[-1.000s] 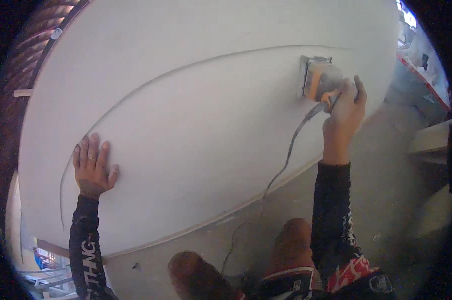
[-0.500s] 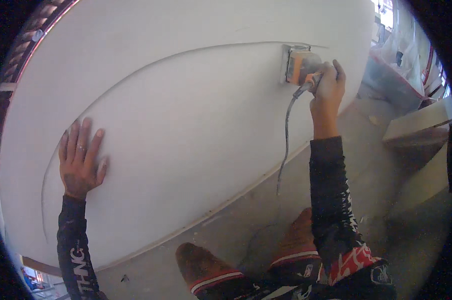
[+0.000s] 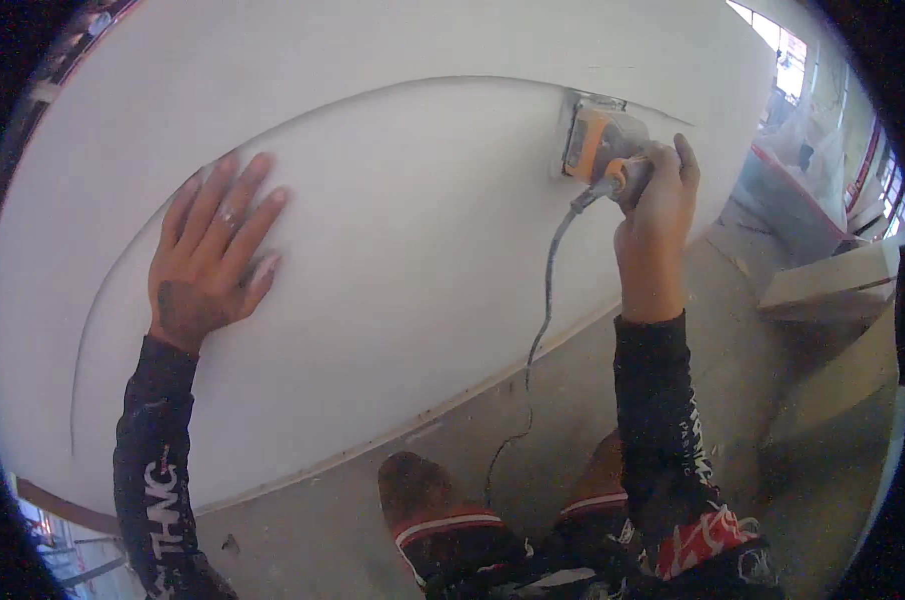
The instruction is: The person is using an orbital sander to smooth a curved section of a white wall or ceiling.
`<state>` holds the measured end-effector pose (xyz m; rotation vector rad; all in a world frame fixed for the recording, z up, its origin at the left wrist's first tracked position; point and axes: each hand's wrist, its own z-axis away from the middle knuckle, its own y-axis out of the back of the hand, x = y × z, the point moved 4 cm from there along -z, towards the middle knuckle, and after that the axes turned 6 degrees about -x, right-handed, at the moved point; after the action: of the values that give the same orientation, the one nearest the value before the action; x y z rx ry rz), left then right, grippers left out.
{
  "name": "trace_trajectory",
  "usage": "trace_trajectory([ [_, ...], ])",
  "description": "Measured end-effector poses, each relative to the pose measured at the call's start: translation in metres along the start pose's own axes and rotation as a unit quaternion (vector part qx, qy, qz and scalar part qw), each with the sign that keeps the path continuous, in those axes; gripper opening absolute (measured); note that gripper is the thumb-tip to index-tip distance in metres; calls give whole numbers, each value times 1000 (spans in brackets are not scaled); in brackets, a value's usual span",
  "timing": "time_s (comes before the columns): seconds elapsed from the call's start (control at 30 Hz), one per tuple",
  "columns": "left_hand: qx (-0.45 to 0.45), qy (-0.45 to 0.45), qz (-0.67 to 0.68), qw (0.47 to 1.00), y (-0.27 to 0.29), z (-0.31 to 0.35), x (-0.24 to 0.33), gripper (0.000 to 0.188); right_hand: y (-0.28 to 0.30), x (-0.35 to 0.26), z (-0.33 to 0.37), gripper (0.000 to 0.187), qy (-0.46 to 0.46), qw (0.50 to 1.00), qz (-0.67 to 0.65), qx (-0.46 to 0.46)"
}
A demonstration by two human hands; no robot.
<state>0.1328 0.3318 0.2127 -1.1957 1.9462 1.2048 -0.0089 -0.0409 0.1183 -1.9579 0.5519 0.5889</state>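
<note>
A large, smooth white panel (image 3: 403,240) with a long curved edge line fills most of the view. My right hand (image 3: 658,225) grips an orange and grey power sander (image 3: 603,140), its pad against the panel near the right end of the curved line. From the sander's rear a dark power cord (image 3: 547,300) hangs down over the panel's lower edge. My left hand (image 3: 213,245) lies flat on the panel at the left, fingers spread, their tips close to the curved line.
Below the panel is a dusty grey floor (image 3: 333,520), with my knees near the bottom. At the right stand a pale block-like piece (image 3: 833,275) and a plastic-draped object (image 3: 798,165) with a red edge. The cord trails between my legs.
My left hand has slid up and to the right along the panel, still flat. The sander has shifted slightly lower in view and tilted a little, and the cord has swung left.
</note>
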Motion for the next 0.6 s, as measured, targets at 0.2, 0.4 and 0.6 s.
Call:
trace_trajectory([
  [0.2,33,-8,23,999,8,-53,46,57,5,-19,10,67,-16,996,-23,-79],
  [0.4,72,-2,28,997,26,-97,94,51,27,-40,21,69,52,992,61,-99],
  [0.6,151,6,66,986,66,-157,159,42,75,-84,31,72,135,980,65,-127],
])
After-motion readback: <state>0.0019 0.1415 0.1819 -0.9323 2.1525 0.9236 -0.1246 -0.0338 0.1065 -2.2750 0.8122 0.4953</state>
